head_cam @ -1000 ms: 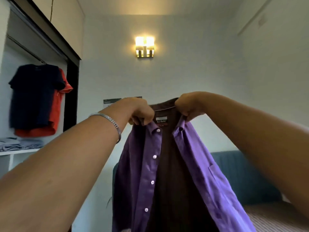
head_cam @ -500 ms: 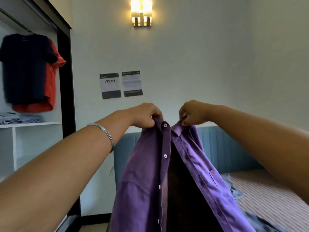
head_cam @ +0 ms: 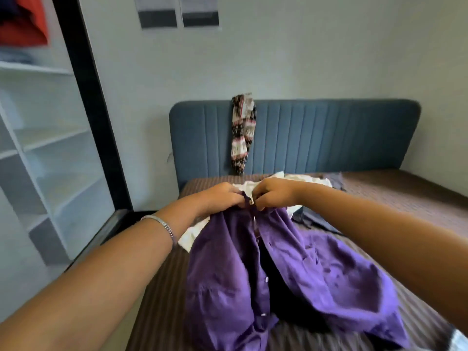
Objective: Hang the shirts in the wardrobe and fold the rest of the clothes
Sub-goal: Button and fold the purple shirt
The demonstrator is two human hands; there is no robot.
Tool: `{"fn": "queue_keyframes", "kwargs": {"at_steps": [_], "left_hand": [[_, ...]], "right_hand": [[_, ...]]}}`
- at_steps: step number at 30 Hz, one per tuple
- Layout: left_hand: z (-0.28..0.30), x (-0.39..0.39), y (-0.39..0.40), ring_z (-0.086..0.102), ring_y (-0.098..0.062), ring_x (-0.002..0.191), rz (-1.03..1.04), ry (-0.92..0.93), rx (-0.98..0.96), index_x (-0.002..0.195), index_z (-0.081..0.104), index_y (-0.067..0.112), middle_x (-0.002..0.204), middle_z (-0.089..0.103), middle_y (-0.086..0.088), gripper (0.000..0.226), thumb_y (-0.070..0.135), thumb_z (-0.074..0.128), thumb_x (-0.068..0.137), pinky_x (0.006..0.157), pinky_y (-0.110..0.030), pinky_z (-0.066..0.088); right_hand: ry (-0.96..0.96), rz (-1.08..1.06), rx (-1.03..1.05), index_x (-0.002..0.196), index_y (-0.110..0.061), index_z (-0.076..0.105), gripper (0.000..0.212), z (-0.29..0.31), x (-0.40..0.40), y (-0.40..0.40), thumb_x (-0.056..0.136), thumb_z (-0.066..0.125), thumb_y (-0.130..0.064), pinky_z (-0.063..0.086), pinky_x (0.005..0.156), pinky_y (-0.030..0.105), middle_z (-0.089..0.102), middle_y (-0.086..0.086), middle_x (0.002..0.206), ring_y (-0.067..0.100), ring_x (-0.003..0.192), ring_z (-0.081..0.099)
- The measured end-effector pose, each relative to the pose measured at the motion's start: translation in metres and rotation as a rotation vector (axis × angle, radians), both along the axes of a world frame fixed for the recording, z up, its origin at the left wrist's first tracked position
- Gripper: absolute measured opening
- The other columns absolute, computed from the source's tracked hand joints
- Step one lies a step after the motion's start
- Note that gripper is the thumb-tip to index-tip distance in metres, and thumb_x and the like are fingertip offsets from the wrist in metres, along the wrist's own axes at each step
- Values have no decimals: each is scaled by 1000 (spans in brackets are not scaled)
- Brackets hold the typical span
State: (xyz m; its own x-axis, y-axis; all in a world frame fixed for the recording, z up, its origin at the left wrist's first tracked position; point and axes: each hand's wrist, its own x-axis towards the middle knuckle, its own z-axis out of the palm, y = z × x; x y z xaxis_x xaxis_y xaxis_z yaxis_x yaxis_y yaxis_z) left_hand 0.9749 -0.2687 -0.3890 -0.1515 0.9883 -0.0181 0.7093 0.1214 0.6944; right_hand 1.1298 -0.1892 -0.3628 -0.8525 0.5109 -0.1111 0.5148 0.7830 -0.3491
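A purple button-up shirt (head_cam: 228, 269) hangs open from both my hands over the striped bed (head_cam: 405, 198), its lower part bunched on the mattress. My left hand (head_cam: 222, 196) pinches the left side of the collar by the top button. My right hand (head_cam: 272, 192) pinches the right side, and the two hands nearly touch. Behind them on the bed lie a white garment (head_cam: 304, 179) and a grey-blue one (head_cam: 316, 219). The wardrobe (head_cam: 50, 153) stands at the left, with an orange shirt (head_cam: 27, 24) hanging at its top.
A patterned cloth (head_cam: 241, 133) is draped over the blue headboard (head_cam: 329, 135). The wardrobe's black frame (head_cam: 91, 97) and white shelves border the bed's left side. Two paper notices (head_cam: 177, 11) are stuck on the wall above.
My hands have come down from chest height to just above the bed and closed together at the collar. The shirt now rests partly on the mattress. The view has tilted downward.
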Motion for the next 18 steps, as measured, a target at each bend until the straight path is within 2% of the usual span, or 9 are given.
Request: {"fn": "queue_keyframes", "kwargs": {"at_steps": [2,4,6,8,9,11,13,16,18], "left_hand": [[-35,-4,-6,39,3,41,53,-57,4,56,52,19,45,47,14,35,3,54,88,48,-16,29],[-66,-5,-13,37,1,44,63,-130,-6,53,51,19,49,45,11,39,1,54,87,51,-22,29],[-94,-3,-22,39,2,45,79,-238,-25,47,56,14,46,46,15,42,-2,58,86,54,-23,30],[-122,2,-31,41,5,46,76,-355,-22,50,62,13,44,45,18,39,3,65,88,55,-16,32],[-138,6,-36,42,5,51,71,-404,-2,52,65,17,48,46,18,36,9,69,87,58,-16,33],[-161,8,-47,48,-3,67,79,-449,72,66,71,23,64,53,10,17,26,74,82,69,-23,37],[-182,6,-52,54,-7,79,113,-491,123,77,72,21,76,61,4,10,31,74,79,80,-29,42],[-198,8,-64,62,-9,90,224,-640,154,80,73,22,86,70,6,4,24,76,78,90,-28,46],[-215,7,-73,64,-11,86,354,-823,153,81,72,19,83,71,5,8,12,72,84,83,-22,50]], "right_hand": [[-3,34,-51,61,-19,55,26,-27,0,-3,83,58,-5,39,64,25,50,-2,61,10,60,45],[-25,70,-63,71,-15,59,17,-52,2,-8,86,58,-7,37,60,21,52,-4,64,8,60,45],[-36,113,-17,89,-9,63,7,-78,7,-14,90,58,-13,38,64,23,56,-2,75,12,68,48],[-48,129,28,98,-9,62,12,-107,12,-19,92,56,-17,40,73,31,56,-3,84,15,78,49],[-38,125,34,99,-12,63,11,-122,15,-23,91,56,-17,41,76,33,55,-5,85,15,80,49],[15,93,55,95,-18,65,13,-142,22,-33,86,57,-16,43,77,35,56,-8,81,16,79,49],[127,68,59,89,-19,67,15,-164,26,-41,80,55,-18,47,75,36,65,-5,80,19,77,56],[332,56,-5,85,-19,68,17,-192,32,-54,76,53,-20,51,72,38,63,-15,78,11,73,58],[370,78,18,88,-21,66,14,-207,28,-55,79,56,-20,51,72,41,59,-19,82,12,78,60]]}}
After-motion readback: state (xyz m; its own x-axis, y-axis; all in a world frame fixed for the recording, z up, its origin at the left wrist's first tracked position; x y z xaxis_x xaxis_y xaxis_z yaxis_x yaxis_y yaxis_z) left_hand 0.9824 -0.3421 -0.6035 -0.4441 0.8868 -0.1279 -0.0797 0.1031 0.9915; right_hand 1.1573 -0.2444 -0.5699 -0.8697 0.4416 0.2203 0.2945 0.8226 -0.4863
